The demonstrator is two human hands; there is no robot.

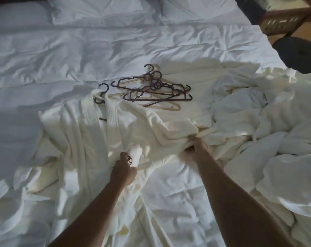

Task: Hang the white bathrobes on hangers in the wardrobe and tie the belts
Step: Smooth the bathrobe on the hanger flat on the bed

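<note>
On the left, the white duvet (44,50) of the bed is seen, wrinkled and partly in shadow, with pillows (101,8) at its far end. A white bathrobe (76,125) is spread flat on the duvet, its collar turned toward the pillows. A dark hanger (101,97) is placed inside the collar, and only its hook and a short piece near the lapel are visible.

The left hand (123,171) is held over the lower front of this bathrobe. Its fingers are curled around a fold of white cloth with a round dark logo (128,160); it may be a pocket or a belt end, but this cannot be told for sure.

Further back, in the middle, a pile of hangers (154,88) is laid on the bed, dark ones crossed over pale cream ones, just beside the bathrobe's shoulder.

The right hand (195,147) is placed to the right of the left hand, well apart from it. Its fingers are closed tightly on a bunched edge of the same cream cloth, which is pulled into folds at the grip.

On the right, a heap of other bathrobes (258,122) is crumpled on the bed. Past the far right corner of the bed, a wooden bedside table (283,20) and a dark round object (300,52) are seen.
</note>
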